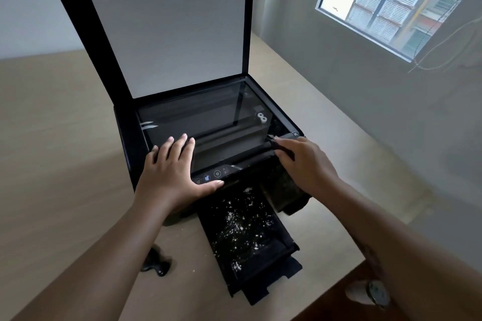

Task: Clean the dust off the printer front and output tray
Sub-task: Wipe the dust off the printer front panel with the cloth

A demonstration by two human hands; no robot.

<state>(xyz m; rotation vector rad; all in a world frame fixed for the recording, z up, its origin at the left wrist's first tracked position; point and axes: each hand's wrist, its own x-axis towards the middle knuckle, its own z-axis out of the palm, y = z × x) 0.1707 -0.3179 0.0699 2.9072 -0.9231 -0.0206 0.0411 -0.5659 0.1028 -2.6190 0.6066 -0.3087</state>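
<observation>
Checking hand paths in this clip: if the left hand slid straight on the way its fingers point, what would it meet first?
Probably nothing soon: the left hand lies flat on the scanner glass, fingers pointing toward the raised scanner lid. The lid's hinge edge comes first, though depth is unclear.

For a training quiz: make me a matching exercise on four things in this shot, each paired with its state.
1. lid
2. tray
3. left hand
4. right hand

a. speckled with white dust
b. raised open
c. holding a thin dark tool
d. flat on the printer

Pairs: 1-b, 2-a, 3-d, 4-c
</observation>
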